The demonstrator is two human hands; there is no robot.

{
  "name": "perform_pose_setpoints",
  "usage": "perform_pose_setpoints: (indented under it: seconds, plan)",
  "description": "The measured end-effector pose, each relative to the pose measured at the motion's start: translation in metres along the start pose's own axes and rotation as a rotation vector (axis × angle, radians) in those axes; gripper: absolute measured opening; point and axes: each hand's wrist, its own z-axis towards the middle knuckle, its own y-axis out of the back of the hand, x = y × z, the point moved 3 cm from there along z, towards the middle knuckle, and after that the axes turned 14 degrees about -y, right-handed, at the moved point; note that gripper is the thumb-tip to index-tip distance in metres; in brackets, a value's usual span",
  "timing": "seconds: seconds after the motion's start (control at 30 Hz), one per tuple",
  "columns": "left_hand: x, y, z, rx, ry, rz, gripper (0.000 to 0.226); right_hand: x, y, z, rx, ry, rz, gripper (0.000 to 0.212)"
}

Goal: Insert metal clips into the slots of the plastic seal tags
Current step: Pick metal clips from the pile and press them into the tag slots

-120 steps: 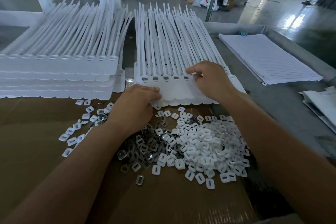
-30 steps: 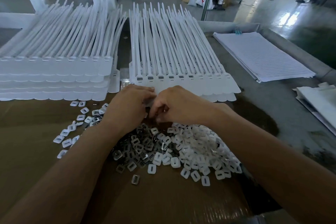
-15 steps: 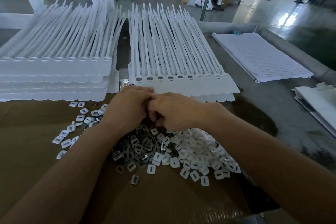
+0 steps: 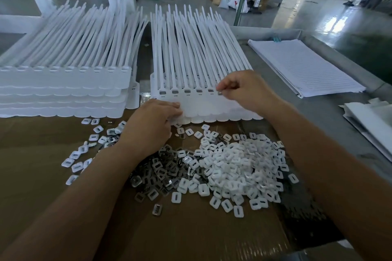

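Note:
A stack of white plastic seal tags [image 4: 197, 63] lies in front of me, straps pointing away, with a row of slots along its near heads; several slots on the left hold metal clips. My right hand [image 4: 244, 91] pinches a small metal clip [image 4: 220, 92] at the slot just right of the filled ones. My left hand [image 4: 152, 121] rests on the near left edge of the top tag sheet, fingers pressing it. A heap of metal clips [image 4: 167, 171] and white plastic caps [image 4: 239, 167] lies on the brown cardboard [image 4: 191, 229] below my hands.
A second, taller stack of seal tags [image 4: 63, 82] stands to the left. A pile of lined white sheets [image 4: 303, 68] and more white pieces [image 4: 373, 118] lie on the grey table to the right. A fan on a pole [image 4: 241, 4] stands behind.
My right hand has risen from the clip heap to the tag slots, carrying a clip. My left hand has shifted onto the front edge of the tag sheet.

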Motion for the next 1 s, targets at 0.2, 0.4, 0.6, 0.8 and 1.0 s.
perform_pose_setpoints:
  seconds: [0.2, 0.4, 0.6, 0.8, 1.0]
  plan:
    - [0.001, 0.001, 0.0, -0.008, -0.004, -0.019, 0.047, -0.027, 0.008, 0.031, -0.107, -0.139, 0.019, 0.015]
    - [0.001, 0.0, 0.0, -0.018, 0.004, -0.024, 0.045, -0.039, 0.01, 0.04, -0.118, -0.166, -0.023, 0.019]
    - [0.001, -0.001, 0.0, -0.024, -0.001, -0.031, 0.046, -0.04, 0.01, 0.042, -0.112, -0.158, -0.032, 0.019]
    - [0.001, -0.001, 0.0, -0.022, 0.0, -0.035, 0.046, -0.04, 0.008, 0.039, -0.145, -0.116, -0.054, 0.017]
    - [0.0, 0.0, 0.0, -0.02, -0.002, -0.021, 0.046, -0.044, 0.005, 0.039, -0.171, -0.036, -0.106, 0.022]
